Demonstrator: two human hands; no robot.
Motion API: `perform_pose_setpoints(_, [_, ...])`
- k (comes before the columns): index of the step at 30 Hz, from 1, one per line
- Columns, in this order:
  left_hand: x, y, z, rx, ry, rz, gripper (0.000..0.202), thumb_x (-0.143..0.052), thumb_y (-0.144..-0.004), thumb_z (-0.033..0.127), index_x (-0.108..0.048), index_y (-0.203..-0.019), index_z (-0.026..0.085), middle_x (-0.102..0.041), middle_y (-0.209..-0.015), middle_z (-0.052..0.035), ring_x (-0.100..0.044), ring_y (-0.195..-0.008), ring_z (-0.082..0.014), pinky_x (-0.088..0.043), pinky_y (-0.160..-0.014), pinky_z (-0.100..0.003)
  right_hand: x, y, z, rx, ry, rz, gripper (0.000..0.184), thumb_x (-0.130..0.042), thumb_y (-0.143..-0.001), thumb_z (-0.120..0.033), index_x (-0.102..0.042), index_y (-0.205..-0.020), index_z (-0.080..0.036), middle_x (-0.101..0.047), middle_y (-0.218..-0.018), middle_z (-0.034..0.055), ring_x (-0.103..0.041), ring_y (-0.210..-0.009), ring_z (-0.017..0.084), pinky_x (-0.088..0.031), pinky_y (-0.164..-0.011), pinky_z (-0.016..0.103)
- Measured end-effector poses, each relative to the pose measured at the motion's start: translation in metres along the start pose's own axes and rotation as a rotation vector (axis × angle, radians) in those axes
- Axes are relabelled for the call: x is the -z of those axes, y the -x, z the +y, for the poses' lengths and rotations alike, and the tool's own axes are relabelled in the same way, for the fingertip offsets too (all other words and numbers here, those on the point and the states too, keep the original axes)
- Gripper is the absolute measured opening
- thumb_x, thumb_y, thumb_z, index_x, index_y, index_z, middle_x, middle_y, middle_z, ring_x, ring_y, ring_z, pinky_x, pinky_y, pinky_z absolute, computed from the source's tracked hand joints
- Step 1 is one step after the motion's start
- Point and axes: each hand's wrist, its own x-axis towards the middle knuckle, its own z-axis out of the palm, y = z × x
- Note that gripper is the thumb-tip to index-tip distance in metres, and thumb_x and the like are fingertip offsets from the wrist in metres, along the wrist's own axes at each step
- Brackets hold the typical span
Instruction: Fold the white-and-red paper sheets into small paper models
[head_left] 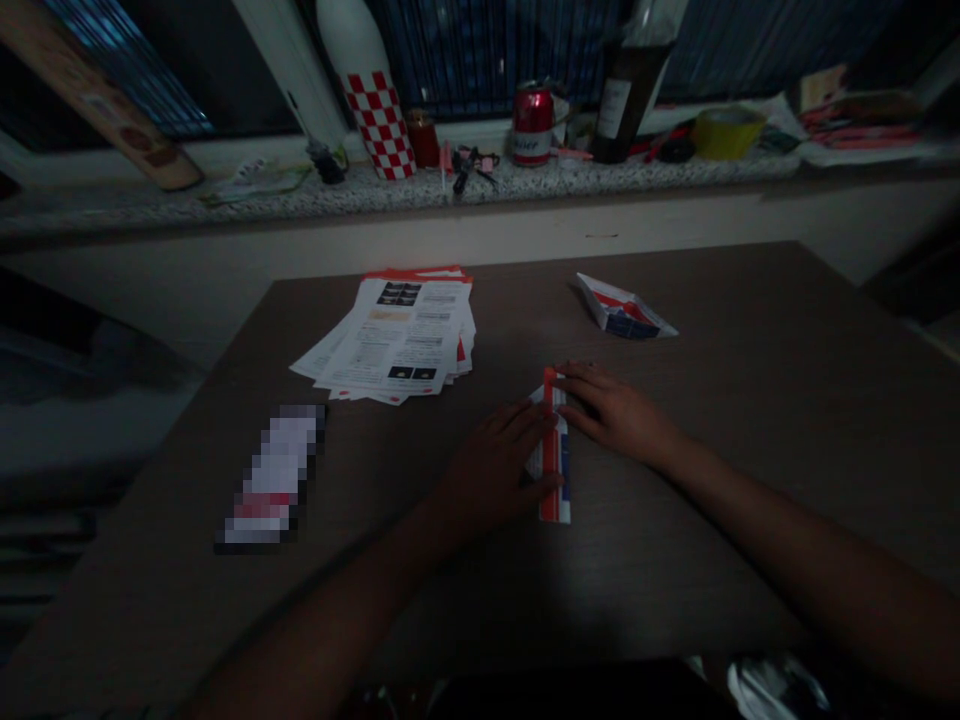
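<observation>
A narrow folded paper strip (551, 450), red, white and blue, lies lengthwise on the table in front of me. My left hand (499, 455) rests on it from the left, fingers outstretched and thumb near its lower part. At the strip's upper right edge, my right hand (600, 405) touches the paper with its fingertips, thumb and index finger apart. A pale paper flap shows beneath my left fingers; the rest of it is hidden. Farther back on the right sits a folded paper boat (626, 308), white, red and blue.
A stack of printed sheets (405, 340) lies at the back left of the brown table (720, 600). Nearer left is a pixelated phone (274, 475). Behind, the stone windowsill (322, 205) holds a checkered bottle (379, 120), a red can (532, 125), a dark bottle (626, 100) and yellow tape (727, 132).
</observation>
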Motion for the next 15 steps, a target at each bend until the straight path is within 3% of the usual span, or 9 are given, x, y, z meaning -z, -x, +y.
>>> perform_pose_setpoints(8, [0.004, -0.003, -0.008, 0.075, -0.076, 0.087, 0.066, -0.062, -0.102, 0.059, -0.052, -0.155, 0.02, -0.049, -0.166, -0.0087, -0.04, -0.156, -0.0312, -0.031, -0.131, -0.05, 0.007, 0.002, 0.0, 0.037, -0.017, -0.032, 0.048, -0.055, -0.109, -0.037, -0.055, -0.157, -0.029, -0.052, -0.165, 0.0111, -0.05, -0.151, 0.033, -0.041, -0.125, 0.062])
perform_pose_setpoints(15, [0.004, -0.003, -0.012, 0.099, -0.083, 0.084, 0.069, -0.064, -0.101, 0.059, -0.05, -0.157, 0.019, -0.048, -0.166, -0.0114, -0.041, -0.155, -0.0326, -0.034, -0.129, -0.053, 0.005, 0.004, 0.0, 0.187, -0.084, -0.136, 0.047, -0.056, -0.109, -0.038, -0.056, -0.155, -0.029, -0.049, -0.167, 0.0096, -0.047, -0.154, 0.031, -0.038, -0.127, 0.059])
